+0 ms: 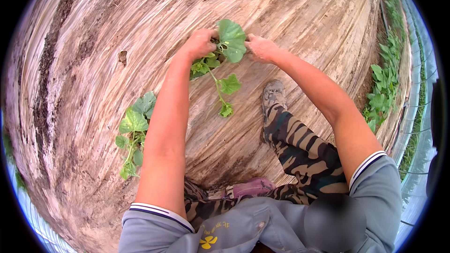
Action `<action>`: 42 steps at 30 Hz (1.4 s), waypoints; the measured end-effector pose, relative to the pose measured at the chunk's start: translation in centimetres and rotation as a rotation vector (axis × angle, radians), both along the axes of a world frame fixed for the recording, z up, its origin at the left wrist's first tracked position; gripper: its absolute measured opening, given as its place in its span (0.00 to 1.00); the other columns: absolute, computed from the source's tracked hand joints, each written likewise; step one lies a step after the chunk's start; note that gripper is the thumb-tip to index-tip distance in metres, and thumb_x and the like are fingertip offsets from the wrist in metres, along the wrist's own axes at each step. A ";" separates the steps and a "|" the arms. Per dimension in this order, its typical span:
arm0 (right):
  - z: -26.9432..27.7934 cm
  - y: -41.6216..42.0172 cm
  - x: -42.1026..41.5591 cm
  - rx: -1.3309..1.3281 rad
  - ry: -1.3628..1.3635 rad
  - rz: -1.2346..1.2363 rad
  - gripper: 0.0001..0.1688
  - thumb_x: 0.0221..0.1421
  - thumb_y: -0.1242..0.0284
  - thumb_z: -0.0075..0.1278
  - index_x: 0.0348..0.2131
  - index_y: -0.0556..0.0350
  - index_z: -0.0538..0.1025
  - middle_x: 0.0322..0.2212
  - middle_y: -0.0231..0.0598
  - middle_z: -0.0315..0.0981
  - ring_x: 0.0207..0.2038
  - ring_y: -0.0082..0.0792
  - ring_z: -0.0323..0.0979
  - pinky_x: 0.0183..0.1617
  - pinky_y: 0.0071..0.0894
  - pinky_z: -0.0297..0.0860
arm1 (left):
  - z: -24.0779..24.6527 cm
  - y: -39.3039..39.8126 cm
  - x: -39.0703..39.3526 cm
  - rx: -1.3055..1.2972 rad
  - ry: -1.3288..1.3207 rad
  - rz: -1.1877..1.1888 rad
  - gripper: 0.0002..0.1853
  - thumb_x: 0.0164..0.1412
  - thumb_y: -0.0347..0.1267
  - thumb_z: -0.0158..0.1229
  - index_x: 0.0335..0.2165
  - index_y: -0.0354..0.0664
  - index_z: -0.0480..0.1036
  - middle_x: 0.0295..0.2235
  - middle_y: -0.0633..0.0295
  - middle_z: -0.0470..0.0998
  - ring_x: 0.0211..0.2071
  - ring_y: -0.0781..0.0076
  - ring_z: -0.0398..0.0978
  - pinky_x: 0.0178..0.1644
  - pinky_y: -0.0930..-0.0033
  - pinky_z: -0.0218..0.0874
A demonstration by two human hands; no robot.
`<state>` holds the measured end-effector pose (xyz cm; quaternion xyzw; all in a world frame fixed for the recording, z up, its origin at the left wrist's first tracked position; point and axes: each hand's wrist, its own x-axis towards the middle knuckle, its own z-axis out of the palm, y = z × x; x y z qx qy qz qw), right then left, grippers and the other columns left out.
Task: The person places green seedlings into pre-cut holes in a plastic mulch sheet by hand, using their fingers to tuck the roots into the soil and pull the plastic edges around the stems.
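Note:
A young vine plant, apparently a melon or another gourd, grows through the ground cover in front of me. Its largest leaf point(233, 42) is broad and green, with a small hole near the stalk. My left hand point(202, 44) is at the left edge of this leaf with its fingers curled; the leaf partly covers the fingertips. My right hand point(262, 48) is at the leaf's right side, fingertips close together by its margin. Whether either hand grips anything is hidden. A trailing shoot point(218, 89) with smaller leaves runs from the plant towards me.
Wrinkled, soil-stained plastic film point(309, 24) covers the ground. A second vine plant point(133, 126) stands left of my left forearm. My shoe point(274, 91) rests on the film. Leafy plants point(383, 88) line the right side, beside clear plastic sheeting point(416, 119). The film has a small hole point(122, 57).

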<state>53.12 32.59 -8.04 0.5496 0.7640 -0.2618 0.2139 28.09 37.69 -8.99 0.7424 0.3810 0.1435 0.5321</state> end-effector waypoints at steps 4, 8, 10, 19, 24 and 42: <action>0.3 -0.9 0.4 0.118 0.150 -0.080 0.26 0.51 0.68 0.50 0.52 0.48 0.69 0.48 0.48 0.65 0.51 0.49 0.67 0.52 0.44 0.68 | -0.7 -0.3 0.3 -0.045 0.045 0.201 0.19 0.47 0.33 0.60 0.40 0.35 0.77 0.35 0.44 0.79 0.36 0.52 0.77 0.43 0.59 0.66; 0.2 -0.7 -0.6 0.165 0.264 -0.254 0.26 0.50 0.66 0.51 0.50 0.51 0.72 0.43 0.48 0.70 0.47 0.49 0.69 0.50 0.42 0.68 | -2.2 0.2 0.0 0.062 -0.025 0.623 0.26 0.53 0.40 0.60 0.45 0.32 0.74 0.42 0.43 0.78 0.44 0.50 0.76 0.50 0.58 0.65; -0.1 -0.6 0.2 0.146 0.308 -0.300 0.25 0.50 0.66 0.51 0.49 0.51 0.73 0.39 0.47 0.72 0.42 0.48 0.71 0.48 0.40 0.68 | -1.3 0.5 -1.2 0.051 -0.023 0.752 0.24 0.54 0.40 0.59 0.44 0.31 0.74 0.41 0.43 0.78 0.44 0.50 0.76 0.50 0.58 0.64; 2.2 -2.4 -4.5 -0.358 0.745 -0.944 0.28 0.51 0.68 0.54 0.49 0.68 0.72 0.30 0.44 0.77 0.25 0.26 0.74 0.27 0.28 0.69 | -2.5 -7.4 -8.6 -0.141 0.053 0.931 0.25 0.57 0.45 0.58 0.42 0.32 0.75 0.39 0.44 0.78 0.42 0.52 0.76 0.48 0.59 0.64; 1.0 -1.0 -3.4 -0.096 0.623 -0.794 0.26 0.49 0.67 0.55 0.45 0.66 0.76 0.27 0.41 0.77 0.25 0.25 0.74 0.28 0.26 0.69 | -2.3 -12.4 -7.3 -0.223 0.010 0.723 0.25 0.57 0.43 0.59 0.45 0.34 0.73 0.42 0.44 0.77 0.44 0.58 0.75 0.48 0.60 0.63; 6.4 -3.1 1.1 -0.132 0.412 -0.384 0.27 0.50 0.67 0.49 0.47 0.70 0.73 0.32 0.52 0.78 0.28 0.31 0.75 0.35 0.32 0.72 | 0.1 -16.7 -11.1 -0.083 0.126 0.526 0.25 0.51 0.31 0.58 0.48 0.31 0.68 0.42 0.39 0.75 0.44 0.49 0.75 0.50 0.57 0.65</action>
